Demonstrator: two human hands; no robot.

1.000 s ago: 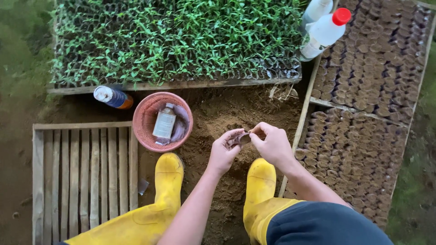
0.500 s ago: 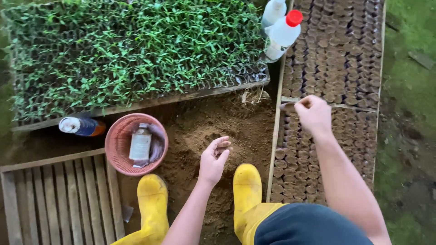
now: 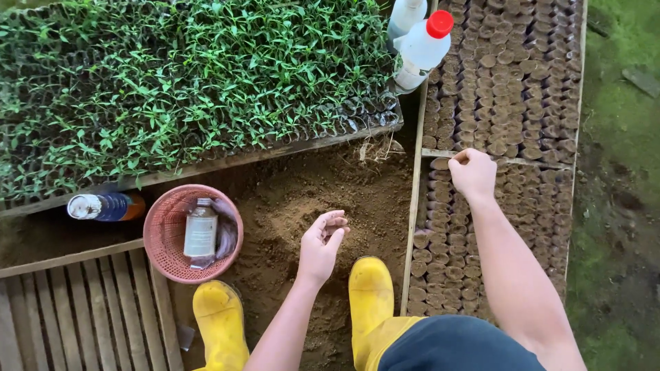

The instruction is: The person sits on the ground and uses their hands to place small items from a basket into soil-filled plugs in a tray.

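The right hand (image 3: 473,173) reaches out at about one o'clock from the person's body, its fingertips pinched together and pressed down onto the tray of soil-filled seedling pots (image 3: 512,89); whatever it pinches is too small to make out. It rests just below the wooden slat (image 3: 536,163) that crosses the tray. The left hand (image 3: 322,242) hovers at twelve o'clock over the patch of loose brown soil (image 3: 289,199), palm up and loosely cupped, fingers curled; I cannot tell whether it holds anything. The two hands are well apart.

Two yellow rubber boots (image 3: 370,292) stand on the soil at six o'clock. At nine o'clock sits a pink plastic basket (image 3: 165,237) with a brown bottle (image 3: 201,230) lying in it, and a capped bottle (image 3: 103,206) lies just beyond. A tray of green seedlings (image 3: 185,75) fills eleven o'clock. A white bottle with a red cap (image 3: 425,45) stands at twelve o'clock. A slatted wooden crate (image 3: 75,316) lies at eight o'clock.
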